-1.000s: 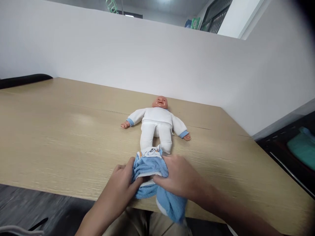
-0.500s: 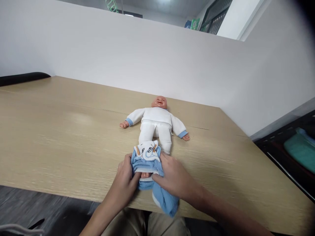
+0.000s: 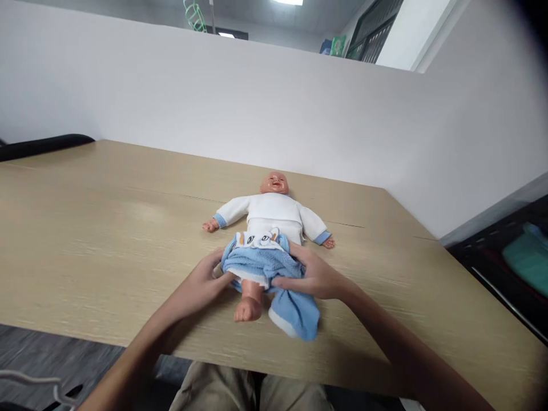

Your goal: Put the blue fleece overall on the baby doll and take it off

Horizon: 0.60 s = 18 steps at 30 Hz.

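A baby doll (image 3: pixel 274 206) in a white top with blue cuffs lies on its back, head towards the wall. Blue fleece pants (image 3: pixel 257 260) with an animal face on them are bunched around its legs. One bare doll foot (image 3: pixel 248 308) sticks out of the white-edged leg opening on the left; the other pant leg (image 3: pixel 299 314) hangs loose towards me, and the doll's second foot is hidden. My left hand (image 3: pixel 209 279) is closed on the left edge of the pants. On the opposite edge, my right hand (image 3: pixel 314 274) grips the cloth between thumb and fingers.
The doll rests on a light wooden table (image 3: pixel 107 251), whose front edge is just before my lap. A white partition wall (image 3: pixel 214 103) rises behind it. To the right stands a dark rack (image 3: pixel 483 262) with a green item (image 3: pixel 528 257); a black chair back (image 3: pixel 47 145) is at the far left.
Both hands have moved up the doll's legs with the pants, which now reach near its top. The foot on the left has come well out of the leg opening.
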### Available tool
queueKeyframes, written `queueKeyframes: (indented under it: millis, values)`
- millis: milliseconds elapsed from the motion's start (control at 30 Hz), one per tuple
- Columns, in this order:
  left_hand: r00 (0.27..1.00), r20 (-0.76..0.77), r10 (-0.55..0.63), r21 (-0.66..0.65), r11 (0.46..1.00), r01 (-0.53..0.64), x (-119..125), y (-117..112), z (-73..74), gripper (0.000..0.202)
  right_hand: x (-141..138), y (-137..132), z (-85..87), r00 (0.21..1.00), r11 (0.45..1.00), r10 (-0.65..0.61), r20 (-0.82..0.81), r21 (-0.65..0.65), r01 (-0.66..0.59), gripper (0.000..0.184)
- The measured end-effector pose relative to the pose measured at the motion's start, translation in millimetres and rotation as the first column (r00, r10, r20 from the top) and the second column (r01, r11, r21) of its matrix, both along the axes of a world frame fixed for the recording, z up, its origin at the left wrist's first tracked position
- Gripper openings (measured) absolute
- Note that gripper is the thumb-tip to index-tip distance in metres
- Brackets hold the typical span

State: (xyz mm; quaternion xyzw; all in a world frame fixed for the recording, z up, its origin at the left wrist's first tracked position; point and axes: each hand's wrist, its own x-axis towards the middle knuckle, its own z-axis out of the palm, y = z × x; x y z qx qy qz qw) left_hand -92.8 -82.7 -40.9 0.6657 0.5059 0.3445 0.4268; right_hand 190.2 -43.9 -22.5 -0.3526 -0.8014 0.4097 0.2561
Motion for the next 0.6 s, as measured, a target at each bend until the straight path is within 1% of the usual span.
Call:
queueKeyframes:
  millis: [67, 133, 200, 267, 333, 367, 433, 500, 533, 600]
  values:
    - [0.998, -0.047, -0.043, -0.006, 0.999, 0.042, -6.8, 2.3, 7.2, 0.063, 12.4, 0.8, -8.7, 0.985, 0.988, -0.069, -0.157, -0.149, 0.046, 0.059]
    - [0.993, -0.086, -0.086, -0.008, 0.996, 0.086, -13.5, 4.6, 11.6, 0.070, 24.2, 1.8, -20.8, 0.931, 0.947, -0.186, -0.315, -0.308, 0.085, 0.059]
    - [0.982, -0.125, -0.141, -0.021, 0.990, 0.140, -19.5, 7.7, 14.3, 0.071, 33.7, 4.2, -32.4, 0.874, 0.907, -0.244, -0.421, -0.417, 0.052, 0.057]
    - [0.967, -0.150, -0.204, -0.034, 0.979, 0.201, -23.4, 11.8, 17.0, 0.068, 40.4, 7.4, -40.0, 0.864, 0.881, -0.226, -0.451, -0.473, -0.017, 0.054]
    - [0.957, -0.149, -0.248, -0.030, 0.969, 0.246, -23.4, 16.5, 20.9, 0.064, 44.7, 10.0, -41.9, 0.897, 0.861, -0.176, -0.406, -0.505, -0.060, 0.055]
    - [0.958, -0.147, -0.248, -0.022, 0.969, 0.247, -21.5, 19.2, 23.5, 0.061, 46.2, 10.6, -41.0, 0.921, 0.859, -0.138, -0.363, -0.508, -0.071, 0.056]
    - [0.966, -0.160, -0.203, 0.020, 0.978, 0.209, -14.0, 24.9, 30.6, 0.059, 48.5, 9.9, -37.1, 0.963, 0.870, -0.046, -0.264, -0.485, -0.091, 0.055]
    - [0.966, -0.211, -0.151, 0.096, 0.980, 0.174, -3.0, 31.9, 40.4, 0.064, 49.6, 7.3, -33.4, 0.981, 0.892, 0.009, -0.195, -0.443, -0.097, 0.047]
    - [0.956, -0.251, -0.151, 0.133, 0.973, 0.189, 3.3, 36.2, 46.4, 0.068, 49.3, 5.6, -32.6, 0.982, 0.905, -0.005, -0.191, -0.418, -0.077, 0.044]
    - [0.908, -0.358, -0.218, 0.165, 0.942, 0.291, 16.1, 46.3, 60.1, 0.070, 46.7, 2.4, -34.0, 0.957, 0.920, -0.111, -0.268, -0.393, -0.003, 0.041]
